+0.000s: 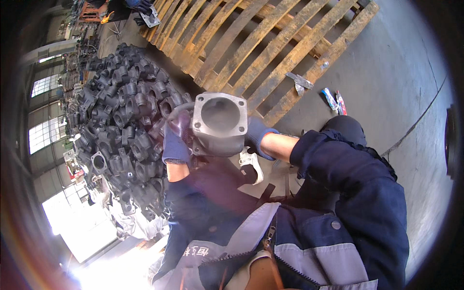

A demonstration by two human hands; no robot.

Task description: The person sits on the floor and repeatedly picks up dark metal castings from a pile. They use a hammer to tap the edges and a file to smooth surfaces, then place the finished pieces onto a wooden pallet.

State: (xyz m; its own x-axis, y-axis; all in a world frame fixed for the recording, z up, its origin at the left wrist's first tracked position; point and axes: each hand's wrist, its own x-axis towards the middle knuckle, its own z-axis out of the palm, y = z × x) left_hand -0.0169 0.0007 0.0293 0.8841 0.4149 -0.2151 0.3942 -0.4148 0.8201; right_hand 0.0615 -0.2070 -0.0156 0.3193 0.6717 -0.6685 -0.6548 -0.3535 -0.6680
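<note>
Between my two gloved hands I hold a grey cast-metal housing (220,142) up in front of my body. Its bright square flange faces up, with a wide round bore and a bolt hole in each corner. My left hand (176,140) in a blue glove is closed around the left side, by a curved dark part of the casting. On the right side, my right hand (257,136), also gloved in blue, grips the body below the flange; its fingers are partly hidden behind the metal.
A big heap of dark castings (128,116) rises at the left. Beyond the housing lies a wooden pallet (270,46) with a flat metal tool (299,81) on it. Two tubes (330,100) lie on the floor. At the top, another person's gloved hand (140,5) is near a flanged part (151,18).
</note>
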